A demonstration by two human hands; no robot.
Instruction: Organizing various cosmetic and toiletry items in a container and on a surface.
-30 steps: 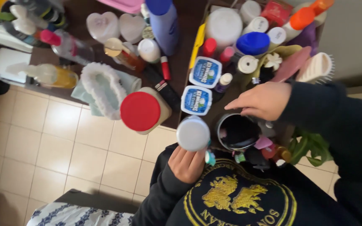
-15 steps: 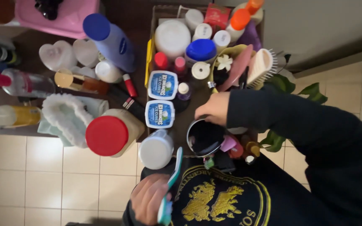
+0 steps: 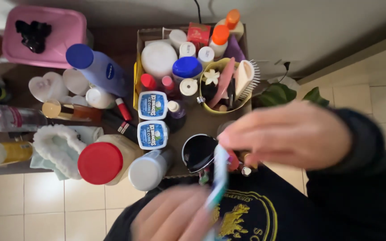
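Held a blurred teal and white toothbrush [image 3: 219, 178] upright just below the dark round cup [image 3: 199, 153], left hand [image 3: 175, 216] gripping its lower end. Pinched its top with right hand [image 3: 291, 134] beside that cup

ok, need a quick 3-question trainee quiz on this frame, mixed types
1. True or false: the big jar at the near edge of the table has a red lid.
2. What do both hands hold between them? A) a hairbrush B) a thin white and teal toothbrush C) a spray bottle
3. Fill in: the white hairbrush stands in a ____ cup inside the cardboard box.

Key
1. True.
2. B. The left hand grips the toothbrush low down and the right hand pinches its upper end; both are motion-blurred.
3. Yellow.
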